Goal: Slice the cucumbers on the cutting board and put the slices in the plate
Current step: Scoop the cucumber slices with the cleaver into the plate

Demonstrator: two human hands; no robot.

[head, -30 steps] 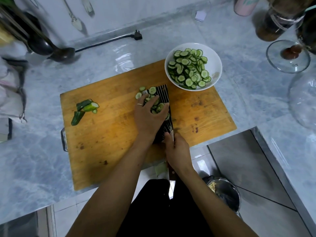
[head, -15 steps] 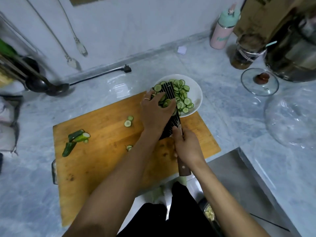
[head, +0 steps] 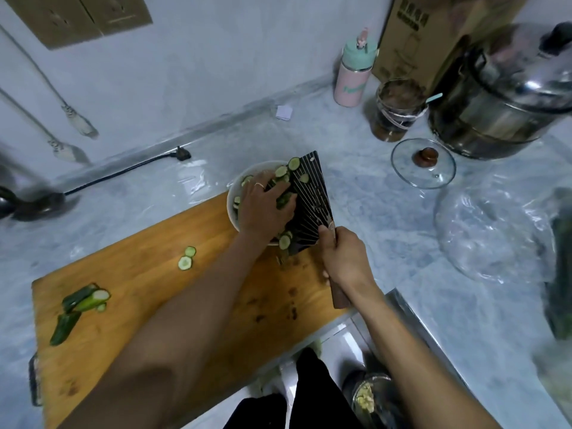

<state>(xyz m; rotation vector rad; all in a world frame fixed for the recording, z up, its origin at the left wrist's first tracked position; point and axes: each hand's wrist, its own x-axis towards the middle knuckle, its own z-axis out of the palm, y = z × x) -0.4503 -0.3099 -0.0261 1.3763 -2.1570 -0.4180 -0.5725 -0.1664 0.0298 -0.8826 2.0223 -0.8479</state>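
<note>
A dark ribbed cleaver [head: 311, 202] is tilted over the white plate [head: 232, 196] at the far edge of the wooden cutting board [head: 148, 298]. My right hand [head: 346, 258] grips its wooden handle. My left hand [head: 266, 205] lies flat against the blade face, pressing on cucumber slices [head: 283, 173] that cling to it above the plate. Two loose slices [head: 186, 258] lie mid-board. Cucumber end pieces and peel [head: 80, 308] sit at the board's left end. The plate's contents are mostly hidden by my left hand.
On the marble counter behind and right stand a pink bottle [head: 354, 72], a dark jar [head: 396, 109], a glass lid [head: 422, 164], a steel pot [head: 507, 97] and clear plastic wrap [head: 495, 236]. A black cord [head: 130, 170] runs along the wall. The counter edge drops off at right front.
The cleaver loaded with slices was lifted off the board and carried to the plate. It is now tilted over the plate, my left hand sliding along the blade. Two slices stayed on the board.
</note>
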